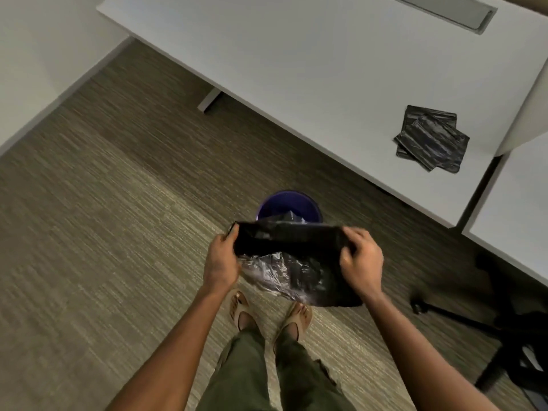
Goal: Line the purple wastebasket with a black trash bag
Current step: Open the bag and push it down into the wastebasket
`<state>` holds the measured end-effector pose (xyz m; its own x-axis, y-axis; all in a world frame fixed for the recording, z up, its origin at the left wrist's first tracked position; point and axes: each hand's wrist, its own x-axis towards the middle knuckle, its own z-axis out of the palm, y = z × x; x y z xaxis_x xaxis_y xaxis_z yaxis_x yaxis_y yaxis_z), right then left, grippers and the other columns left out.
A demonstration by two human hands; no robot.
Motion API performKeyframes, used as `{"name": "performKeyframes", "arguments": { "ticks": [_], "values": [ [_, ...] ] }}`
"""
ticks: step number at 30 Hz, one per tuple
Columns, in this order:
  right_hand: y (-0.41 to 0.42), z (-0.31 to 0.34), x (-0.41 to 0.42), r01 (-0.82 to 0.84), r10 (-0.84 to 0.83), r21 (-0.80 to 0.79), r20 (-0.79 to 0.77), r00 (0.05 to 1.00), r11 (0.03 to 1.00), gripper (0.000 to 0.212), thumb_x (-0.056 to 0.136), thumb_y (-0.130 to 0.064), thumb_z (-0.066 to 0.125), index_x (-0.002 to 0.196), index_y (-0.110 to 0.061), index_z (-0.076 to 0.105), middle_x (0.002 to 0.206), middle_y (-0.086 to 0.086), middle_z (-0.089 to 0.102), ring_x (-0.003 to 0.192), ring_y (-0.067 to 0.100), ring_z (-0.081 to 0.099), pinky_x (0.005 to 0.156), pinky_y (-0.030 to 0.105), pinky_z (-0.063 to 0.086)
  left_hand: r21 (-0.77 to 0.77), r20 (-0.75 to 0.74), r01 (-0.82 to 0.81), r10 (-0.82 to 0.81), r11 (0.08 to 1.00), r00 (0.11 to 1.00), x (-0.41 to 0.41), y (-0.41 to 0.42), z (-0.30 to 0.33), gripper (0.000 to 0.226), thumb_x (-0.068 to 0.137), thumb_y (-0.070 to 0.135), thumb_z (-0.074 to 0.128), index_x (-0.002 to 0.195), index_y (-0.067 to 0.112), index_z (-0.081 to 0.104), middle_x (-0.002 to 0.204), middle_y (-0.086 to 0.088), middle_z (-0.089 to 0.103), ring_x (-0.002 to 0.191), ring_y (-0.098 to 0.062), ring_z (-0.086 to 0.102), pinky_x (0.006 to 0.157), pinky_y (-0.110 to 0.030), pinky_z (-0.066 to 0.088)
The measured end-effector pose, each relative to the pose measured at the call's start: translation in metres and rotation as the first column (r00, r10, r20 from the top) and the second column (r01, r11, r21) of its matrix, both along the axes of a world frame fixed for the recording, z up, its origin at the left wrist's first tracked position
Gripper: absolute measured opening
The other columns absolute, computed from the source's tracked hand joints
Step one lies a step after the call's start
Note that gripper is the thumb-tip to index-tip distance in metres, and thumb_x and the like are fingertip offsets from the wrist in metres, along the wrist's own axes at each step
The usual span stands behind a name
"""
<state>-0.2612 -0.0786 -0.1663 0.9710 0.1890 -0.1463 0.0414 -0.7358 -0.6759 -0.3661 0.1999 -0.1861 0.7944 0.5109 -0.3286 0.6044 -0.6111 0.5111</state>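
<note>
The purple wastebasket (281, 203) stands on the carpet just ahead of my feet, its near rim hidden behind the bag. A crumpled bit of black plastic shows inside it. I hold a black trash bag (292, 262) stretched sideways between both hands, above and in front of the basket. My left hand (221, 258) grips the bag's left end. On the right end, my right hand (361, 261) pinches the bag's top edge. The bag's lower part hangs loose and wrinkled toward my feet.
A white desk (311, 69) runs along the far side, with a stack of folded black bags (431, 139) near its right end. A second white surface (516, 209) lies at the right. A black chair base (504, 330) stands at the lower right. A wall (44, 48) is at the left.
</note>
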Motion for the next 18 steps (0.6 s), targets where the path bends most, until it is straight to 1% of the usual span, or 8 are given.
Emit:
{"name": "performKeyframes", "arguments": {
  "ticks": [2,4,6,9,11,13,15,18],
  "values": [
    [0.013,0.023,0.020,0.055,-0.062,0.084,0.086,0.994,0.995,0.039,0.094,-0.012,0.062,0.133,-0.017,0.067,0.133,-0.001,0.064,0.120,0.011,0.057,0.108,0.040,0.049,0.015,0.175,-0.143,0.138,0.990,0.975,0.021,0.007,0.020,0.062,0.096,0.001,0.061,0.154,0.021,0.049,0.129,-0.011,0.065,0.117,-0.025,0.065,0.095,-0.020,0.047],
    [0.025,0.046,0.040,0.106,-0.135,0.140,0.222,0.966,0.984,0.041,0.094,-0.020,0.060,0.135,-0.023,0.064,0.133,-0.007,0.060,0.121,0.006,0.053,0.107,0.026,0.042,-0.004,0.329,-0.257,0.243,0.967,0.913,0.041,0.012,0.040,0.066,0.093,-0.005,0.059,0.153,0.023,0.050,0.126,-0.007,0.064,0.111,-0.016,0.064,0.095,-0.004,0.040],
    [0.033,0.060,0.052,0.094,-0.129,0.116,0.344,0.930,0.989,0.046,0.094,-0.019,0.060,0.139,-0.025,0.061,0.132,-0.007,0.060,0.119,0.005,0.052,0.104,0.017,0.037,0.019,0.417,-0.231,0.203,0.973,0.886,0.052,0.012,0.053,0.071,0.092,-0.009,0.054,0.155,0.024,0.047,0.121,-0.002,0.059,0.100,-0.006,0.057,0.082,0.009,0.037],
    [0.039,0.061,0.052,0.044,-0.054,0.044,0.271,0.961,0.998,0.053,0.096,-0.010,0.060,0.147,-0.020,0.057,0.136,0.003,0.061,0.124,0.017,0.056,0.107,0.028,0.043,0.058,0.360,-0.116,0.088,0.992,0.929,0.055,0.004,0.059,0.072,0.096,-0.006,0.050,0.160,0.024,0.039,0.126,-0.001,0.055,0.110,-0.009,0.050,0.091,-0.006,0.043],
    [0.036,0.057,0.046,0.036,-0.048,0.042,0.298,0.953,0.998,0.055,0.094,-0.007,0.061,0.147,-0.018,0.057,0.134,0.004,0.063,0.122,0.020,0.058,0.104,0.028,0.043,0.074,0.327,-0.101,0.071,0.992,0.942,0.052,0.004,0.052,0.074,0.095,-0.006,0.049,0.161,0.024,0.037,0.132,-0.003,0.056,0.119,-0.016,0.048,0.096,-0.020,0.044],
    [0.032,0.056,0.041,0.024,-0.039,0.047,0.356,0.934,0.999,0.056,0.092,-0.005,0.062,0.146,-0.019,0.059,0.132,0.004,0.063,0.119,0.020,0.059,0.101,0.028,0.044,0.128,0.329,-0.118,0.070,0.985,0.942,0.047,0.006,0.046,0.075,0.092,-0.008,0.049,0.160,0.022,0.039,0.133,-0.004,0.059,0.125,-0.021,0.046,0.097,-0.021,0.040],
    [0.031,0.055,0.035,0.033,-0.061,0.092,0.317,0.946,0.995,0.055,0.092,-0.003,0.062,0.144,-0.018,0.061,0.134,0.002,0.063,0.119,0.018,0.060,0.102,0.031,0.050,0.151,0.293,-0.142,0.093,0.978,0.952,0.042,0.009,0.036,0.070,0.093,-0.004,0.053,0.159,0.016,0.041,0.139,-0.006,0.061,0.128,-0.025,0.046,0.099,-0.023,0.041],
    [0.038,0.058,0.022,0.005,-0.046,0.133,0.305,0.951,0.991,0.054,0.091,0.001,0.063,0.142,-0.015,0.062,0.134,0.001,0.062,0.118,0.011,0.059,0.101,0.023,0.052,0.094,0.242,-0.213,0.185,0.972,0.953,0.040,0.008,0.030,0.070,0.097,0.026,0.067,0.160,0.013,0.039,0.154,-0.007,0.053,0.138,-0.031,0.044,0.112,-0.042,0.047]
  ]
}}
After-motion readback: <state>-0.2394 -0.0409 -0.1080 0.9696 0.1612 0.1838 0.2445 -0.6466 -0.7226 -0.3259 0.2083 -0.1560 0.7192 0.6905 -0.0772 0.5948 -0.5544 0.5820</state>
